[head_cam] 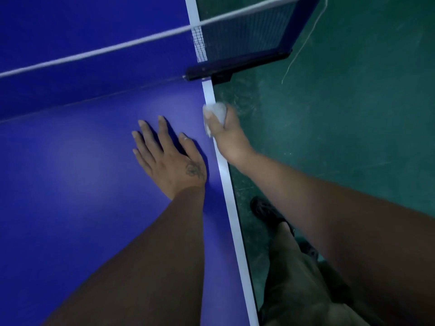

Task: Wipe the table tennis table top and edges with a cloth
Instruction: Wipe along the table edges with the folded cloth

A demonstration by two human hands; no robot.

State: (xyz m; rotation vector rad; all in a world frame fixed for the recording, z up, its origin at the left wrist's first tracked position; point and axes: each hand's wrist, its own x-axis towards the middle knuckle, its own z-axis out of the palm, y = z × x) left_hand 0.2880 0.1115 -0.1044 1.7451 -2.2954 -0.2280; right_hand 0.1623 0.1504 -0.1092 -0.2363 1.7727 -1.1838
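Head view looks down along the right side of a blue table tennis table (70, 184), and from where I stand the person is leaning over it with both bare arms out. The left hand (168, 158) lies flat on the blue top, fingers straight and spread, holding nothing; a small tattoo (194, 169) shows on its back. The right hand (227, 135) reaches past the white sideline (231, 208) and clutches a bunched white cloth (217, 111), thumb on top and fingers curled round it, pressing it against the table's edge near the black net clamp (235, 67). The net (247, 31) crosses the top of the view, its white cord taut. Beyond the edge lies a scuffed green floor (353, 114), where a dark shoe (263, 208) stands beside the table.
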